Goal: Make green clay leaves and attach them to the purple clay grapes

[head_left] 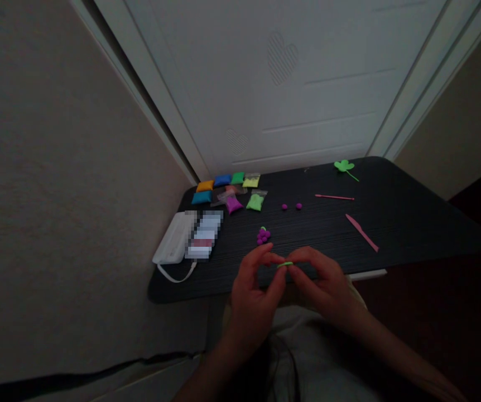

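Observation:
My left hand (255,290) and my right hand (321,285) meet above the near edge of a small black table (412,223). Their fingertips pinch a thin strip of green clay (284,264) between them. Just beyond my fingers sits a small purple clay grape cluster (263,235) with a green tip. Two loose purple clay balls (291,206) lie further back.
Several coloured clay bags (229,190) lie at the table's back left, next to a white power bank (172,240) with a cable. A green clay leaf (344,166), a thin pink stick tool (334,197) and a pink plastic knife (361,233) lie on the right. A white door stands behind.

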Demonstrator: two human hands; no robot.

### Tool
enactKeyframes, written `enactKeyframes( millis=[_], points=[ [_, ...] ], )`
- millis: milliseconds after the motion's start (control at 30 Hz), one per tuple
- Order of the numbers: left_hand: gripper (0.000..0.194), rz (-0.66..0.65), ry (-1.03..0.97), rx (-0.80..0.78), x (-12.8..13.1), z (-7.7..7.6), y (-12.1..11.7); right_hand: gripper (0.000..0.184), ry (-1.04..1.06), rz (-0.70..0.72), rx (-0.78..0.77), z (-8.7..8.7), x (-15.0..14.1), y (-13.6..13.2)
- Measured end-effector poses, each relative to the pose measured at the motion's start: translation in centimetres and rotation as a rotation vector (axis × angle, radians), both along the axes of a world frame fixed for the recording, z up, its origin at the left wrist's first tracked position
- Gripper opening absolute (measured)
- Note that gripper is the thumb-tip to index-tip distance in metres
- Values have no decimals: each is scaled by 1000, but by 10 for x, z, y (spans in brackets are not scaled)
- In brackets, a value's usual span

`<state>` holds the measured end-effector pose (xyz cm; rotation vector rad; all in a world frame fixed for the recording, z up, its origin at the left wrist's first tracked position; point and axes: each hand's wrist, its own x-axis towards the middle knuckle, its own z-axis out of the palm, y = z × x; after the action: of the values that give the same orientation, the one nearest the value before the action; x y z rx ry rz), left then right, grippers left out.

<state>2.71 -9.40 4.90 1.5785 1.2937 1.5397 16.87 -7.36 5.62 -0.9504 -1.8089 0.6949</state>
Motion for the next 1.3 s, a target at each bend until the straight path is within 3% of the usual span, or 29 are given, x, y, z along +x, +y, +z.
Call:
enactKeyframes(
  millis=[367,633,900,1300],
  points=[
    [40,62,63,5,1,-3,1,9,0,-21,16,-4,0,-1],
    [43,61,112,70,1,-2,0,10,-36,-18,28,2,0,-1],
    [45,48,121,78,0,-2,0,10,-27,3,12,-4,0,0],
    [42,15,26,31,2,-2,1,9,-50,4,2,-1,2,-1]
  ],
)
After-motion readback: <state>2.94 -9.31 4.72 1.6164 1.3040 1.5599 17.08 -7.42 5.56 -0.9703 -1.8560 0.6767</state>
